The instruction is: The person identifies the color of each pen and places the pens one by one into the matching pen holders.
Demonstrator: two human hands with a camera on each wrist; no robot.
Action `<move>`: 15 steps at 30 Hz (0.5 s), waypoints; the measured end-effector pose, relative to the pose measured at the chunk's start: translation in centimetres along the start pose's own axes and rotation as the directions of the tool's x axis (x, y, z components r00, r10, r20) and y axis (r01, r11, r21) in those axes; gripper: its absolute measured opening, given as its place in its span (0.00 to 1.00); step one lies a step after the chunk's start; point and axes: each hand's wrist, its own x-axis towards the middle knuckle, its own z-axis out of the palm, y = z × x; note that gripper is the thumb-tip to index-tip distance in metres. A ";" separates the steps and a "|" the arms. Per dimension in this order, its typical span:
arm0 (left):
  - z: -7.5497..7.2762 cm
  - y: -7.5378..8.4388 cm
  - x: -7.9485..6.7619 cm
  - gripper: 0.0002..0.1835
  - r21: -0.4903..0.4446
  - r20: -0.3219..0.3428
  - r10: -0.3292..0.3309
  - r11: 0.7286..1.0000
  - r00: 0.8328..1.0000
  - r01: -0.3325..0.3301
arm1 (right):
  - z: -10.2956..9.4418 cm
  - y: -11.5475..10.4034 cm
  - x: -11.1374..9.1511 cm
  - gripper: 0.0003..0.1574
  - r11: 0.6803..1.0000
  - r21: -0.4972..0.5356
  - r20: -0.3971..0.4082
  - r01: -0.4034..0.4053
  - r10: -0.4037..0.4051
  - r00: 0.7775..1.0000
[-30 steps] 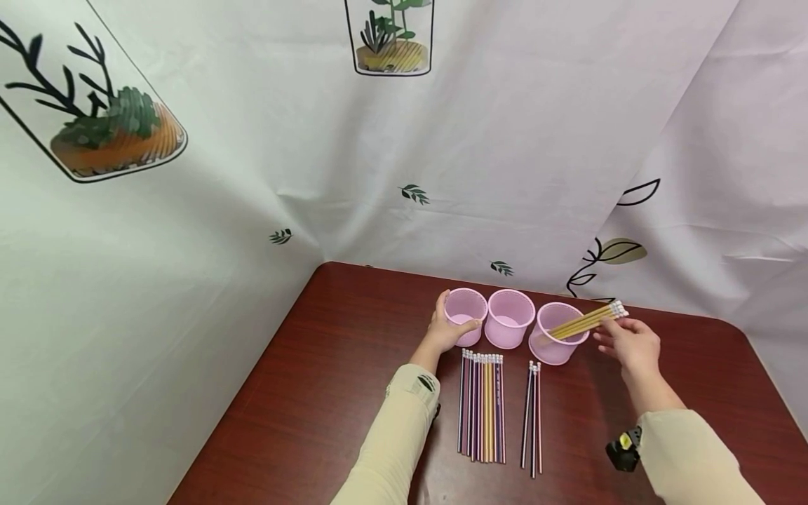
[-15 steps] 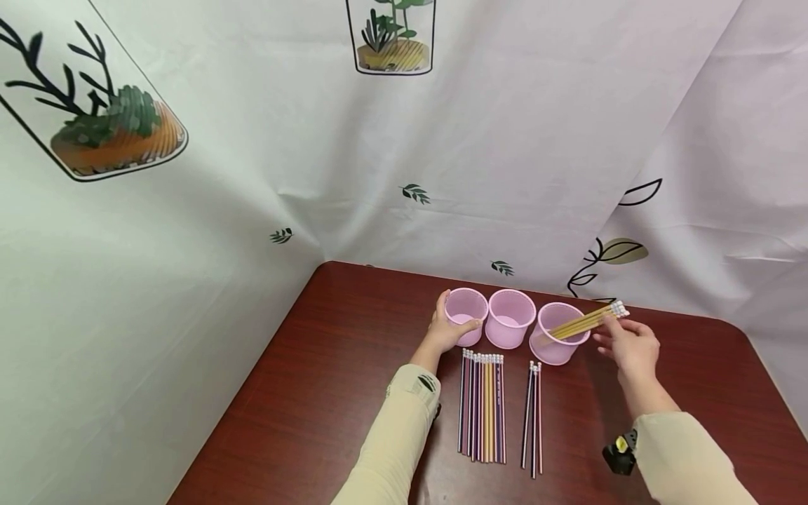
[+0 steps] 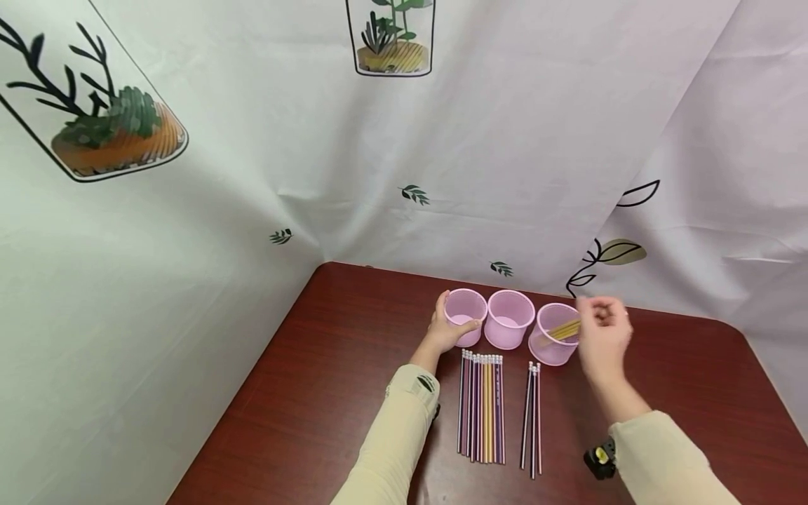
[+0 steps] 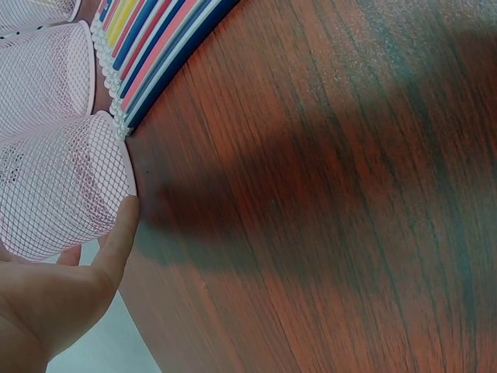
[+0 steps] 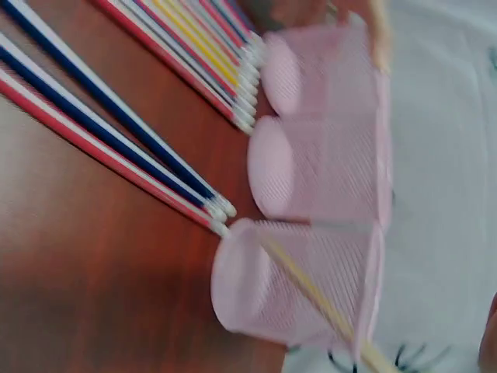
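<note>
My left hand grips the leftmost pink mesh pen holder, thumb at its front rim and fingers round its far side. In the left wrist view, that pen holder has nothing visible inside. Several yellow pencils lean to the right in the rightmost pen holder. My right hand, blurred and with bent fingers, overlaps their upper ends in the head view; I cannot tell whether it pinches them. In the right wrist view, one fingertip shows at the edge, apart from the visible pencil length.
A third pink pen holder stands between the other two. In front lie a row of striped and yellow pencils and a separate group of three dark and pink pencils. The brown table meets a patterned cloth backdrop.
My right hand has moved left and slightly up, across the yellow pencils, hiding their eraser ends. The pencils keep their lean. My left hand and the pen holders stay in place.
</note>
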 end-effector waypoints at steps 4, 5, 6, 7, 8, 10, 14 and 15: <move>0.0 0.0 0.1 0.51 0.003 -0.006 0.006 1.000 1.000 -0.006 | 1.3 1.7 -3.9 0.03 0.968 -0.219 0.345 0.125 -0.043 0.937; 0.0 0.0 0.1 0.51 0.005 -0.006 0.008 1.000 1.000 -0.008 | 1.5 2.4 -4.8 0.03 0.953 -0.268 0.428 0.141 -0.013 0.904; 0.0 -0.1 0.1 0.51 0.008 -0.006 0.008 1.000 1.000 -0.008 | 1.7 3.0 -5.6 0.03 0.937 -0.315 0.500 0.151 0.029 0.866; 0.0 -0.1 0.1 0.51 0.008 -0.005 0.006 1.000 1.000 -0.006 | 1.9 3.7 -6.3 0.03 0.916 -0.368 0.555 0.159 0.079 0.828; 0.0 -0.2 0.1 0.51 0.009 -0.003 0.005 1.000 1.000 -0.005 | 2.1 4.3 -6.8 0.03 0.894 -0.412 0.598 0.175 0.120 0.792; 0.1 -0.3 0.1 0.52 0.011 0.000 -0.001 1.000 1.000 0.001 | 2.3 5.5 -7.7 0.03 0.853 -0.479 0.650 0.207 0.186 0.737; 0.1 -0.4 0.2 0.51 0.013 0.005 -0.005 1.000 1.000 0.005 | 2.5 7.0 -8.5 0.05 0.798 -0.527 0.699 0.291 0.212 0.683; 0.1 -0.4 0.1 0.51 0.012 0.007 -0.007 1.000 1.000 0.007 | 2.5 7.2 -8.6 0.06 0.790 -0.530 0.706 0.308 0.210 0.676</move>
